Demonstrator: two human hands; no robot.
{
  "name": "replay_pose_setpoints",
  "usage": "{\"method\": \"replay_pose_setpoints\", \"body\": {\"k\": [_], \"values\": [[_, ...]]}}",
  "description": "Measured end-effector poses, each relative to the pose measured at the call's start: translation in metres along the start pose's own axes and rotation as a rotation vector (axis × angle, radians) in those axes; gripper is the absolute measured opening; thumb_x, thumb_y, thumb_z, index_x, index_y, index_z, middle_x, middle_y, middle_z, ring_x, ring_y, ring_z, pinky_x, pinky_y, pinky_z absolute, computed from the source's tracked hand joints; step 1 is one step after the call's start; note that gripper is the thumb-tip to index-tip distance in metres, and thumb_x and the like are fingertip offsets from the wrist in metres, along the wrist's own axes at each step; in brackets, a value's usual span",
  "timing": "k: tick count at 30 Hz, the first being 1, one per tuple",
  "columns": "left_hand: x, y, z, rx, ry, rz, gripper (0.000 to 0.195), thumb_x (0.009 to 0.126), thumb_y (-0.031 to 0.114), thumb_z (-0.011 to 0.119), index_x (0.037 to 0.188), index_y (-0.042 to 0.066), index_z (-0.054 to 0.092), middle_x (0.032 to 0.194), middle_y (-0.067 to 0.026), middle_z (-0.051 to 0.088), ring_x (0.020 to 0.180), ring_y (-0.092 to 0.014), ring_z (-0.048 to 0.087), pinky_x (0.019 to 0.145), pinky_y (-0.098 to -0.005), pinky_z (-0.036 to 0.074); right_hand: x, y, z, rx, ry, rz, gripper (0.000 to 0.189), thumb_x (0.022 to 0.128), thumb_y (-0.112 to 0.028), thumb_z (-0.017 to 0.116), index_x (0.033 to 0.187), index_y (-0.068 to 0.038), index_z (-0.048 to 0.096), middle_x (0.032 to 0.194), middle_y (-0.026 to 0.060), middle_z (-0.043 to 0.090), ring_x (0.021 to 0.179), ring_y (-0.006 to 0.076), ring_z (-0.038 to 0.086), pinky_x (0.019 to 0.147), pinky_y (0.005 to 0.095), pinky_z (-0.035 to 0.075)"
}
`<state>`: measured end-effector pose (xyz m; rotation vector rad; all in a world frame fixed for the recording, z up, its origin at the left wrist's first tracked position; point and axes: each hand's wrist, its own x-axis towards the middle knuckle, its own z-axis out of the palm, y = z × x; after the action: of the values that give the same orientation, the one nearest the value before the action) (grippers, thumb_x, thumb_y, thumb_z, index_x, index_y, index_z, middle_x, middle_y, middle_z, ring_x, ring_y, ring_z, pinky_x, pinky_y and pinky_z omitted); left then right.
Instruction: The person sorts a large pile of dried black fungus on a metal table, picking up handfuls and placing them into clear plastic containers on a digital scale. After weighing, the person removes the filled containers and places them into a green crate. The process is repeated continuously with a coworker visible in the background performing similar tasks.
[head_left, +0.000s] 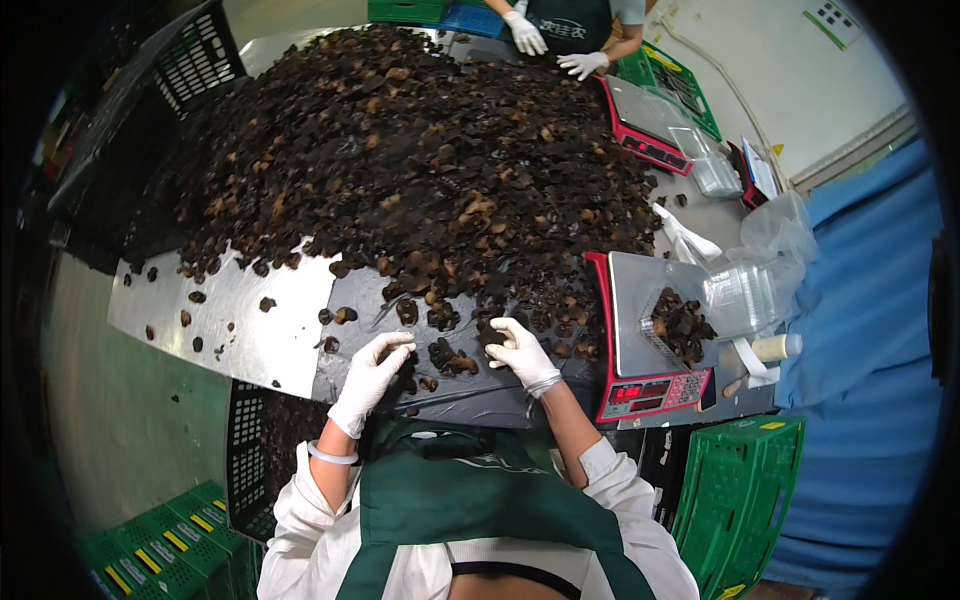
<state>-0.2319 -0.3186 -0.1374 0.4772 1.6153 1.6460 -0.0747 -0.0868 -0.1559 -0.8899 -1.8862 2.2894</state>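
A large heap of dark brown wood ear mushrooms (420, 150) covers most of the table before me. My left hand (373, 379), in a white glove, is near the table's front edge with thumb and fingers close together; dark pieces by its fingertips leave unclear whether it grips one. My right hand (523, 355), also gloved, has its thumb and fingers curled around a dark mushroom piece (491, 334). Between the hands lies a small cluster of mushrooms (451, 358). To the right, a red-framed digital scale (626, 300) carries a clear plastic punnet (660, 341) filled with mushrooms (681, 324).
Clear punnets (741, 296) are stacked right of the scale. A second scale (645, 112) stands farther back, near a co-worker's gloved hands (555, 49). Black crates (244, 457) sit at left and below the table edge. Green crates (739, 495) stand at lower right.
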Motion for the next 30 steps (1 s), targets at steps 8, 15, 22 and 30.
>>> {"method": "replay_pose_setpoints", "body": {"k": [8,15,22,30], "values": [[0.030,0.017,0.076,0.087,-0.234,0.017,0.024,0.093,0.009,0.060,0.116,0.001,0.063,0.110,-0.0060,0.065,0.099,-0.013,0.061,0.088,-0.0260,0.047,-0.042,0.001,-0.021,1.151,-0.397,-0.114,0.067,0.092,-0.025,0.061,0.148,-0.008,0.028,0.147,0.0253,0.036,0.109,0.0319,0.059,0.082,0.0438,0.054],[0.047,0.041,0.147,0.295,-0.304,0.323,0.029,0.088,0.008,0.063,0.117,0.003,0.064,0.125,-0.0123,0.059,0.115,-0.023,0.057,0.097,-0.0323,0.046,-0.066,-0.002,-0.035,0.698,-0.093,0.064,0.035,0.099,-0.024,0.053,0.130,-0.009,0.049,0.110,0.0032,0.063,0.089,0.0117,0.062,0.059,0.0239,0.046],[0.058,0.039,0.179,0.336,-0.239,0.264,0.023,0.090,0.007,0.060,0.112,0.002,0.065,0.116,-0.0111,0.064,0.112,-0.023,0.059,0.098,-0.0323,0.044,-0.129,-0.100,-0.155,-0.309,0.443,-0.332,0.028,0.085,-0.003,0.063,0.113,-0.003,0.064,0.111,0.0068,0.062,0.098,0.0153,0.060,0.084,0.0288,0.049],[0.059,0.044,0.244,0.368,-0.304,0.271,0.024,0.091,0.005,0.058,0.114,0.002,0.064,0.117,-0.0085,0.063,0.107,-0.017,0.059,0.092,-0.0284,0.046,-0.150,-0.130,-0.247,-1.208,0.621,-0.479,0.055,0.070,-0.014,0.076,0.124,-0.016,0.062,0.123,0.0119,0.059,0.112,0.0297,0.055,0.096,0.0388,0.046]]}}
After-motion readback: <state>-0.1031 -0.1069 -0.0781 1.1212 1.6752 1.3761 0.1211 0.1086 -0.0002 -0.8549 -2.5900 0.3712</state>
